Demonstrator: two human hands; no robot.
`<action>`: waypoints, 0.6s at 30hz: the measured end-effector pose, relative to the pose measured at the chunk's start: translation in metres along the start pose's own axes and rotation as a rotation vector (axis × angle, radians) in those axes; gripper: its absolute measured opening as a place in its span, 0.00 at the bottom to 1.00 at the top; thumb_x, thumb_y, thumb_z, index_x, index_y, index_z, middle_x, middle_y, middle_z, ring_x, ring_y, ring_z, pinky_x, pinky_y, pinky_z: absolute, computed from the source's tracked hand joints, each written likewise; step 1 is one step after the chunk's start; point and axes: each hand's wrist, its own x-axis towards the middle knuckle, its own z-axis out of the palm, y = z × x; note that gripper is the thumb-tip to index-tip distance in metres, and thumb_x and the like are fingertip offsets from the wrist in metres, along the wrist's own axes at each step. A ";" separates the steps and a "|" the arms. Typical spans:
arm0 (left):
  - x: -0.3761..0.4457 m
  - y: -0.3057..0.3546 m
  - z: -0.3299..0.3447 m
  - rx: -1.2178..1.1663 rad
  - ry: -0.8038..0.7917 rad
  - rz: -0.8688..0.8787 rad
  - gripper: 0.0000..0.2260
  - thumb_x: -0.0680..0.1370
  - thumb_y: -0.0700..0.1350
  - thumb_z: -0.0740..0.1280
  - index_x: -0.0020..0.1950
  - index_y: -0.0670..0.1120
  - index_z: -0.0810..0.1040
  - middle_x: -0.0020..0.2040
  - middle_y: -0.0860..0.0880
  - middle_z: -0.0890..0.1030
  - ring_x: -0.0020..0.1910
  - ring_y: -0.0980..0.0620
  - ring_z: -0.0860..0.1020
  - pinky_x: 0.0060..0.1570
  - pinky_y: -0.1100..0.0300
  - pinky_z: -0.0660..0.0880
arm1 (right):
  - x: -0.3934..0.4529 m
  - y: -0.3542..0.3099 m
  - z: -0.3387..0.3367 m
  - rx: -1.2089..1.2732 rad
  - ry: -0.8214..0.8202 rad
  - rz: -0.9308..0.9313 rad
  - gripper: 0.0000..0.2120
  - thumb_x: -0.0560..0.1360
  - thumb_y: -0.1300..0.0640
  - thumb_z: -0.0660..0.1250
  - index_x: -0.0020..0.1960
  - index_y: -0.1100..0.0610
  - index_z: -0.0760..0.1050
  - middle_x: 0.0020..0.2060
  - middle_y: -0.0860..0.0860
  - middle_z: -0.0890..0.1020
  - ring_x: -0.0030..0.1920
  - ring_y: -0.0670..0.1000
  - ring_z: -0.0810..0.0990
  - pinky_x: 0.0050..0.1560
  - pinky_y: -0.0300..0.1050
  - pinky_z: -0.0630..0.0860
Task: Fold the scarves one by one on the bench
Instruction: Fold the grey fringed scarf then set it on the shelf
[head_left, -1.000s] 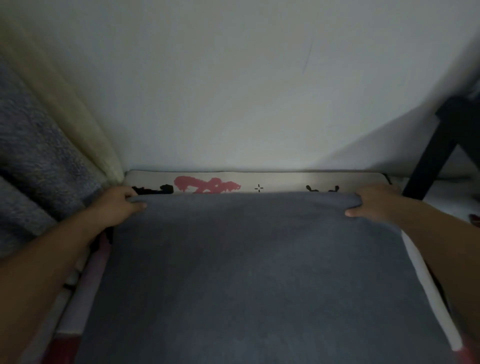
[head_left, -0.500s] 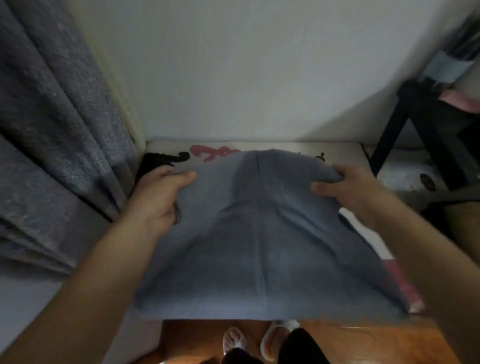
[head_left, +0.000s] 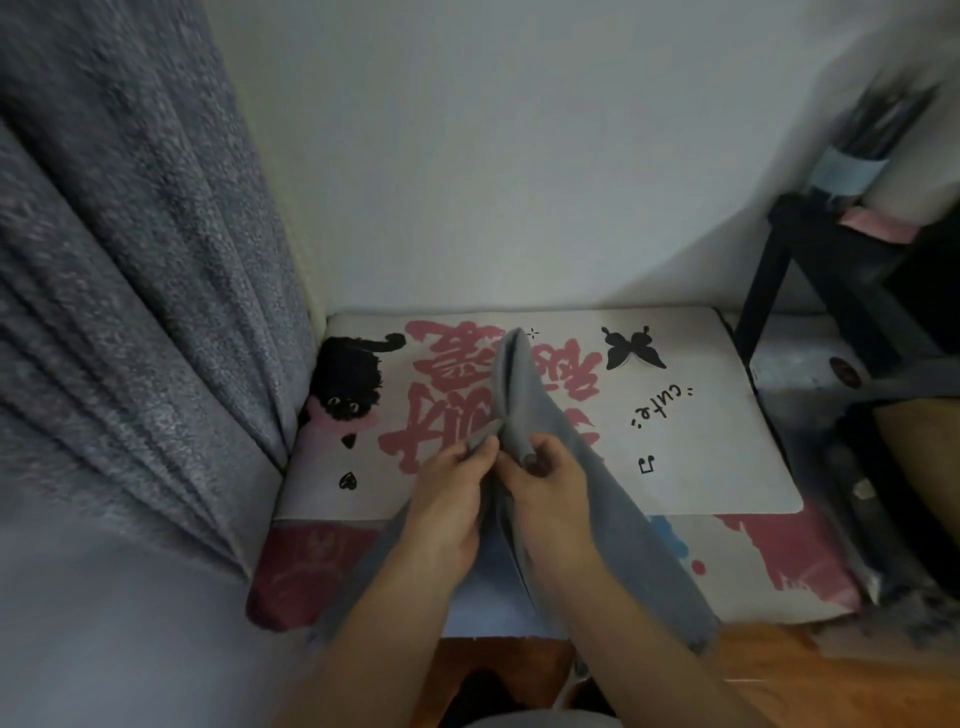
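A grey-blue scarf (head_left: 613, 525) is doubled lengthwise over the bench, its fold rising to a peak near the back and its ends hanging over the front edge. My left hand (head_left: 449, 499) and my right hand (head_left: 545, 486) are side by side at the middle, each pinching a corner of the scarf. The bench (head_left: 727, 441) carries a white cushion cover printed with pink characters, a black cat and a butterfly.
A grey curtain (head_left: 130, 312) hangs at the left, touching the bench's left end. A black frame leg (head_left: 763, 291) and cluttered shelves stand at the right. The white wall is right behind the bench. Wooden floor (head_left: 831, 680) shows below.
My hands, which held the scarf's far corners wide apart, have come together at the middle, doubling the scarf lengthwise. The view has pulled back and now shows the cushion's print.
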 end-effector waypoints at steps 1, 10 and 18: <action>-0.002 -0.002 0.001 -0.006 0.011 0.004 0.11 0.83 0.42 0.64 0.62 0.43 0.82 0.56 0.42 0.85 0.58 0.45 0.83 0.66 0.47 0.76 | -0.002 0.003 0.003 -0.009 0.026 -0.021 0.03 0.76 0.63 0.72 0.49 0.58 0.80 0.43 0.55 0.85 0.47 0.56 0.85 0.48 0.49 0.83; -0.023 -0.024 0.010 0.068 0.209 0.158 0.08 0.82 0.46 0.66 0.54 0.48 0.85 0.48 0.48 0.87 0.50 0.49 0.86 0.58 0.47 0.80 | -0.013 0.016 0.015 -0.339 0.135 -0.245 0.05 0.75 0.58 0.70 0.47 0.50 0.75 0.42 0.47 0.81 0.43 0.47 0.81 0.46 0.49 0.82; -0.024 -0.014 -0.008 0.201 0.042 0.208 0.06 0.83 0.48 0.65 0.52 0.53 0.82 0.48 0.53 0.85 0.49 0.52 0.84 0.55 0.49 0.79 | -0.021 0.012 0.011 -0.440 -0.036 -0.326 0.10 0.79 0.62 0.67 0.58 0.51 0.79 0.48 0.41 0.82 0.51 0.39 0.81 0.53 0.37 0.80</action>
